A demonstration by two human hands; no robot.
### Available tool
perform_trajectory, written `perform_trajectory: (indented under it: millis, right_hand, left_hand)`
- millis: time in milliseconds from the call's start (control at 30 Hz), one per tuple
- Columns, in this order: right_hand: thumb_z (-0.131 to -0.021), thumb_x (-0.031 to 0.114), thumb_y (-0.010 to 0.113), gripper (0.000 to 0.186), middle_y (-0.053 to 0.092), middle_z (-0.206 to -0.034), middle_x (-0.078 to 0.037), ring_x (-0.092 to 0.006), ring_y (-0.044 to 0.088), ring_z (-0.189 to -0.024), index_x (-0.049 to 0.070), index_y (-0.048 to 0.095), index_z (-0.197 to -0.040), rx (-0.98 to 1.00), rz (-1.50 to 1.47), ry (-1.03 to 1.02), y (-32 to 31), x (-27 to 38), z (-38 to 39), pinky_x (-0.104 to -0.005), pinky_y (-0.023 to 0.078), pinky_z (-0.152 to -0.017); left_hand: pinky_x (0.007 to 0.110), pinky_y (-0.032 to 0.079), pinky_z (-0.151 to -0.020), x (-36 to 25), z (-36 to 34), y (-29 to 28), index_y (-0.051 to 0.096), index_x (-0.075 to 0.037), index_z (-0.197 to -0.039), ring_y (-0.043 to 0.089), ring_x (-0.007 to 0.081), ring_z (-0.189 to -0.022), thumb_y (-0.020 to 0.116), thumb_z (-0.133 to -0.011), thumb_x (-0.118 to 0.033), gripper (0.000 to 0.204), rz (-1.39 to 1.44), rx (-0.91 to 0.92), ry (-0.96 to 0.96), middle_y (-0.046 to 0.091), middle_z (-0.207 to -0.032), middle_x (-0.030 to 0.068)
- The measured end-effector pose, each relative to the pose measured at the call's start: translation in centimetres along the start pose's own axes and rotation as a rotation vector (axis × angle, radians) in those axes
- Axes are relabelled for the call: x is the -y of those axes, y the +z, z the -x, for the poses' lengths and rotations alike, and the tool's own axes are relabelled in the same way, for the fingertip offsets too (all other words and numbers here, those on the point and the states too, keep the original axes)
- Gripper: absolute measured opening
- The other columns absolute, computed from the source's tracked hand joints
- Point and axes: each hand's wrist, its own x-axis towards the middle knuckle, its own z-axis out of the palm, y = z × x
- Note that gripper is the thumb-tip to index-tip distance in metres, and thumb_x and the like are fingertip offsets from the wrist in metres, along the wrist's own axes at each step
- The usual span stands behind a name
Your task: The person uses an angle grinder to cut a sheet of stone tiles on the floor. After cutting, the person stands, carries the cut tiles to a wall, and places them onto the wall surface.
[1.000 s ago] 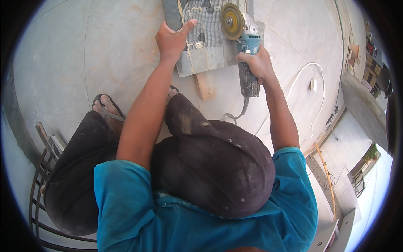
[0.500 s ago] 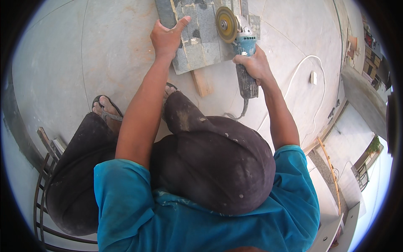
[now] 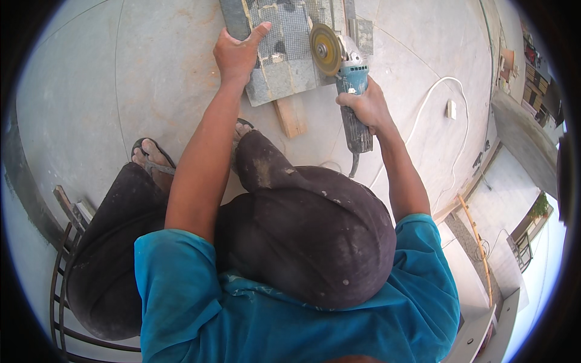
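Note:
A grey stone slab (image 3: 281,85) with mesh across its upper face lies at the top of the head view, cut off by the frame edge. My left hand (image 3: 236,57) grips its left part, thumb laid over the mesh and the other fingers partly hidden. In my right hand (image 3: 366,106) is a blue and black angle grinder (image 3: 353,78), held round its body. Its yellowish disc (image 3: 325,49) stands upright by the slab's right part; whether it touches the stone I cannot tell. A wooden block (image 3: 290,118) sticks out from under the slab.
Right of the grinder, a white cable (image 3: 423,107) curves over the pale floor beside a small white box (image 3: 451,109). My sandalled foot (image 3: 152,158) rests at left. Dark metal bars (image 3: 57,284) stand at lower left, and a wooden pole (image 3: 475,242) leans at right.
The grinder has come slightly nearer to me, its tail and cord lower. My left hand and the slab appear shifted a little left.

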Motion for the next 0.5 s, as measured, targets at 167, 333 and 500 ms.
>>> perform_trajectory:
  millis: [167,333,500]
  right_hand:
    - [-0.069,0.018,0.076,0.055,0.07,-0.098,-0.014,-0.0247,0.068,-0.091,-0.003,0.061,-0.117,0.003,0.002,0.029,0.2,-0.2,0.8,-0.0381,0.054,-0.083]
    - [-0.069,0.019,0.076,0.054,0.07,-0.098,-0.015,-0.0252,0.069,-0.091,-0.003,0.062,-0.116,-0.015,-0.008,-0.008,0.2,0.0,0.1,-0.0381,0.054,-0.083]
    - [-0.069,0.017,0.077,0.045,0.067,-0.092,-0.009,-0.0186,0.064,-0.081,-0.001,0.062,-0.108,-0.054,-0.002,-0.092,0.1,0.9,-1.5,-0.0344,0.053,-0.075]
  left_hand:
    - [0.038,0.059,-0.073,0.1,0.0,0.0,0.064,0.002,-0.099,0.072,0.0233,-0.082,0.089,-0.073,-0.059,0.071,-0.024,-0.013,0.014,0.071,-0.09,0.0139]
    - [0.038,0.058,-0.073,0.0,0.0,0.0,0.064,0.003,-0.1,0.071,0.0232,-0.083,0.09,-0.073,-0.059,0.072,-0.013,0.006,-0.006,0.071,-0.09,0.0136]
    - [0.038,0.058,-0.074,0.0,-0.1,0.0,0.064,0.002,-0.1,0.071,0.0225,-0.083,0.09,-0.073,-0.058,0.071,-0.022,-0.006,0.019,0.071,-0.091,0.0135]
